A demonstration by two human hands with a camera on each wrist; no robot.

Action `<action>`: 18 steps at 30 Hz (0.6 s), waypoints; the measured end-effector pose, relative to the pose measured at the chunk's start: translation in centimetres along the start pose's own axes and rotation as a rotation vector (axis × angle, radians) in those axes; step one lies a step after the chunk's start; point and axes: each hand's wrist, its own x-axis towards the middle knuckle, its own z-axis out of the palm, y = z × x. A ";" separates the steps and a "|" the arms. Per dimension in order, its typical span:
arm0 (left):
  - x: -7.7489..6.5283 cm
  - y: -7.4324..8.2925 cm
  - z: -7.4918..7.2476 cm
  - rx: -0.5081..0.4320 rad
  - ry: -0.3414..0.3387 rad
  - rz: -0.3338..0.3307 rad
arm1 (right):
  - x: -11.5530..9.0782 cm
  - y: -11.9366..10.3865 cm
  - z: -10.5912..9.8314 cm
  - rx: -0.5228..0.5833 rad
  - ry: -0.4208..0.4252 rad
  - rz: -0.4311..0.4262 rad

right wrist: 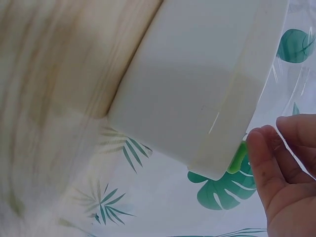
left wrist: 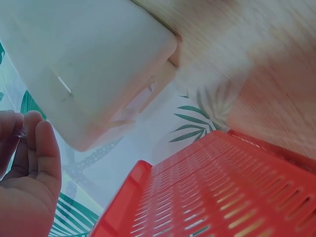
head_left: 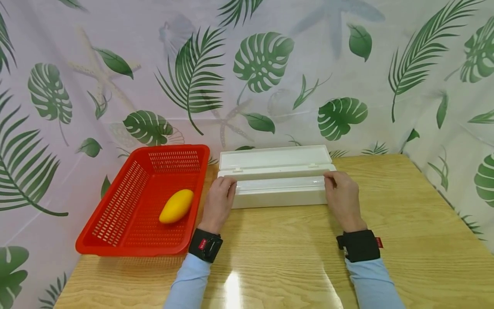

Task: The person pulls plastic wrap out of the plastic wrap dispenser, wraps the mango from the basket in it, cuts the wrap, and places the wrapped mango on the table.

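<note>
Left hand (head_left: 218, 202) and right hand (head_left: 343, 198) pinching clear film (head_left: 279, 183) near opposite ends of open white box (head_left: 279, 200) on table (head_left: 278, 244); best to pull evenly, corners level, film taut

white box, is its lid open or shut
Open: in the head view, the lid is tipped back from the white box, exposing the clear film.

Free table (head_left: 409, 210) lies right of the white box (head_left: 279, 199) — leftward, the red basket (head_left: 131, 250) blocks passage.
</note>
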 end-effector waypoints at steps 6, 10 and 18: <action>0.1 0.2 -0.2 -0.007 0.003 0.000 | -0.1 -0.1 -0.1 0.008 0.019 -0.019; 0.1 0.3 -0.3 -0.004 0.004 0.000 | -0.1 0.0 -0.2 0.009 0.023 -0.025; 0.1 0.3 -0.3 -0.003 0.007 -0.007 | 0.0 -0.1 -0.3 0.008 0.022 -0.009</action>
